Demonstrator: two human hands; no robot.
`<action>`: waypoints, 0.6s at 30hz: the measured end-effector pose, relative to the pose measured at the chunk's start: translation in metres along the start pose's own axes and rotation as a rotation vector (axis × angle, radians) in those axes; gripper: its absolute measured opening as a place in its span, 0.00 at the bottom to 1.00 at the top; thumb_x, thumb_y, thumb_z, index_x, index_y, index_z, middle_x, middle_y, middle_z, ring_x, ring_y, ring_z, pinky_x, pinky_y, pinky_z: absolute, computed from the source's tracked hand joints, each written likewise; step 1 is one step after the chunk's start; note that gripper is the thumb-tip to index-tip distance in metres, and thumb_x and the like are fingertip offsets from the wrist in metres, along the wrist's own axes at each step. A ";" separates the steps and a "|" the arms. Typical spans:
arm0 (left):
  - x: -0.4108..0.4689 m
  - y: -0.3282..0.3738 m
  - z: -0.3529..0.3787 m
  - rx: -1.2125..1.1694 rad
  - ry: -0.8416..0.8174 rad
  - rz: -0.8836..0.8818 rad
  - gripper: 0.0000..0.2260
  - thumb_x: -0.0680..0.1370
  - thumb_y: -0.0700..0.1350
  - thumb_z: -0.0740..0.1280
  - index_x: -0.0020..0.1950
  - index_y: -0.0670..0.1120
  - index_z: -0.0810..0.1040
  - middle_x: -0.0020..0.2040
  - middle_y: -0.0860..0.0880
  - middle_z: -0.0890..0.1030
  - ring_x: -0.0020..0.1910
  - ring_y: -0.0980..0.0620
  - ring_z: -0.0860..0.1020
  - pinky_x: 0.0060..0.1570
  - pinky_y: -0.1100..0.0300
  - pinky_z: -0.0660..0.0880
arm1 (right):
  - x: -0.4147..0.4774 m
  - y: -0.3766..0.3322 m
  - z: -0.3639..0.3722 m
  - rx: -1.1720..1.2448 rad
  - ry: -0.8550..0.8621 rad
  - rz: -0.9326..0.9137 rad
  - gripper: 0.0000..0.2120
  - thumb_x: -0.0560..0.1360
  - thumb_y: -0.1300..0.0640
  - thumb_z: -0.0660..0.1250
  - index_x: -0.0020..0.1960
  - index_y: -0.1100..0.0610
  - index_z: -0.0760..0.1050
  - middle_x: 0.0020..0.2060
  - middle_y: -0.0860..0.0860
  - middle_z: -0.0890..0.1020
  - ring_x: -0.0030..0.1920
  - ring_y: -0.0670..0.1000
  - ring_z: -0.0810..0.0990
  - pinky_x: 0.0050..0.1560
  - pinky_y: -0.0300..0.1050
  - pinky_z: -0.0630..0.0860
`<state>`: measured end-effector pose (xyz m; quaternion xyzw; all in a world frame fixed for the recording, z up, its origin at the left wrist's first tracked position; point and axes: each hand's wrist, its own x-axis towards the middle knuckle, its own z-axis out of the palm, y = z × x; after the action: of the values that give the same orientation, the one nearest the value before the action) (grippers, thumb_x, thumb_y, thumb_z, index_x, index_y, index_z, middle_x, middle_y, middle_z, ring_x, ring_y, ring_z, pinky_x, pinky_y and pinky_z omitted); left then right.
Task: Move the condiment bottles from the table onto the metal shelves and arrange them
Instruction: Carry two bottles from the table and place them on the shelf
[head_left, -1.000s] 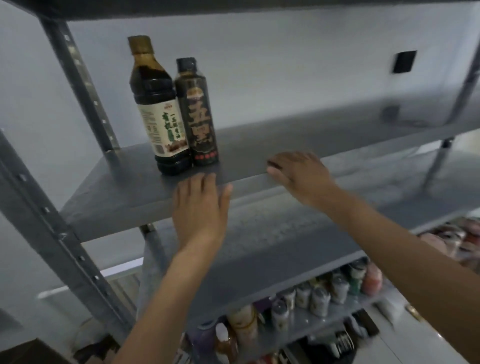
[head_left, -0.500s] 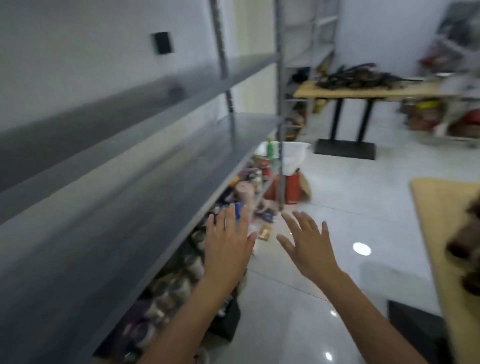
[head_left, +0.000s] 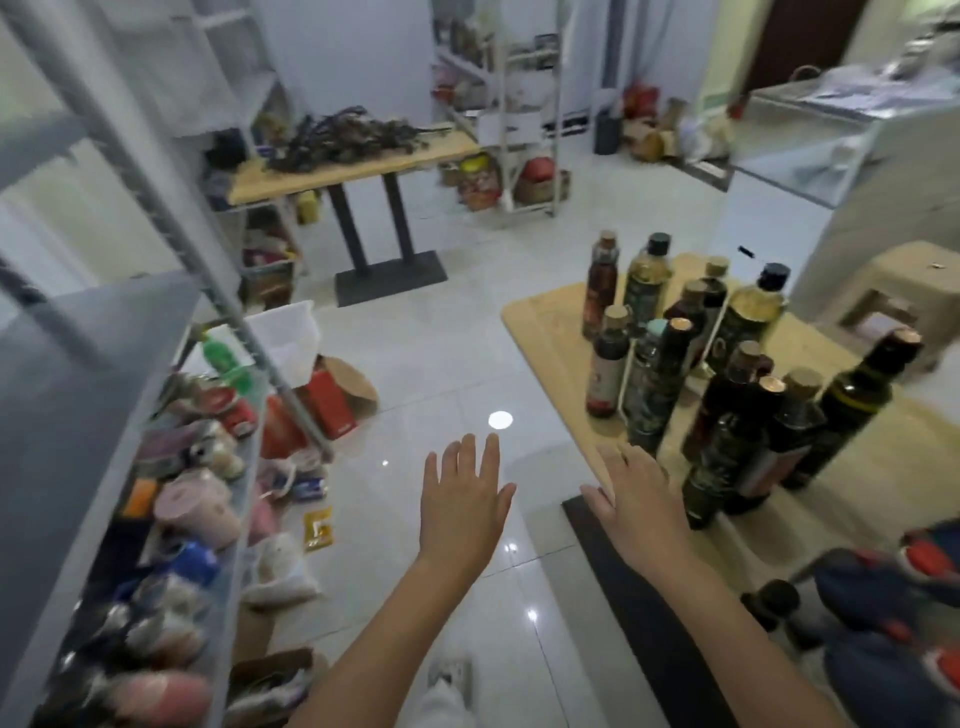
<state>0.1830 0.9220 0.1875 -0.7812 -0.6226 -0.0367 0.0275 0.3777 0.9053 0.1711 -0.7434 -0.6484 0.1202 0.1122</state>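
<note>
- The left hand (head_left: 462, 499) is palm down above the white tiled floor (head_left: 441, 364). Its grip is spread wide, with the fingers straight and fanned, and it holds and touches nothing.
- The right hand (head_left: 641, 501) is also palm down, its grip spread flat with the fingers straight and slightly apart. It holds nothing. It hangs over the near corner of the wooden tabletop (head_left: 550, 332); whether the fingertips touch the wood cannot be told.
- The condiment bottles (head_left: 660, 384) stand in a tight cluster on that tabletop, to the right of both hands. The nearest are just beyond the right hand's fingertips and apart from them.
- Every bottle is upright on its base, long axis vertical and cap on top.
- Most are dark glass with brown or gold caps, and two at the back have black caps.
- A reddish-brown bottle (head_left: 600, 291) stands at the far left of the cluster.
- A tall dark-green bottle (head_left: 857, 410) stands at its right edge.
- A bottle with a pale teal cap (head_left: 655, 332) sits in the middle.
- The metal shelves (head_left: 93, 364) run along the left side, well apart from the bottles. Their lower level is crowded with blurred jars, cups and packets.
- A red box (head_left: 332, 405) lies on the floor beside the shelf post, and a beige stool (head_left: 904, 291) stands beyond the tabletop.
</note>
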 end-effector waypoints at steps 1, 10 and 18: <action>0.015 0.000 0.005 -0.025 -0.004 0.036 0.27 0.76 0.57 0.65 0.72 0.46 0.69 0.66 0.42 0.75 0.65 0.42 0.74 0.65 0.45 0.68 | 0.007 0.001 0.001 0.010 0.010 0.036 0.26 0.79 0.43 0.55 0.74 0.49 0.56 0.72 0.51 0.64 0.72 0.54 0.61 0.70 0.58 0.61; 0.199 -0.058 0.026 -0.055 0.043 0.258 0.26 0.82 0.56 0.51 0.78 0.48 0.51 0.76 0.45 0.59 0.75 0.45 0.58 0.74 0.50 0.54 | 0.130 -0.058 0.015 0.078 0.134 0.239 0.28 0.78 0.45 0.58 0.75 0.48 0.54 0.76 0.49 0.55 0.75 0.51 0.54 0.74 0.54 0.57; 0.331 -0.104 0.044 -0.118 -0.012 0.370 0.26 0.81 0.54 0.58 0.76 0.45 0.59 0.72 0.41 0.66 0.70 0.42 0.65 0.70 0.49 0.61 | 0.253 -0.072 -0.026 0.079 0.422 0.442 0.26 0.77 0.51 0.64 0.72 0.52 0.60 0.73 0.52 0.62 0.74 0.53 0.58 0.72 0.55 0.60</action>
<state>0.1562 1.2703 0.1738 -0.8828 -0.4652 -0.0628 -0.0155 0.3520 1.1651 0.2107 -0.8700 -0.4282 0.0098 0.2443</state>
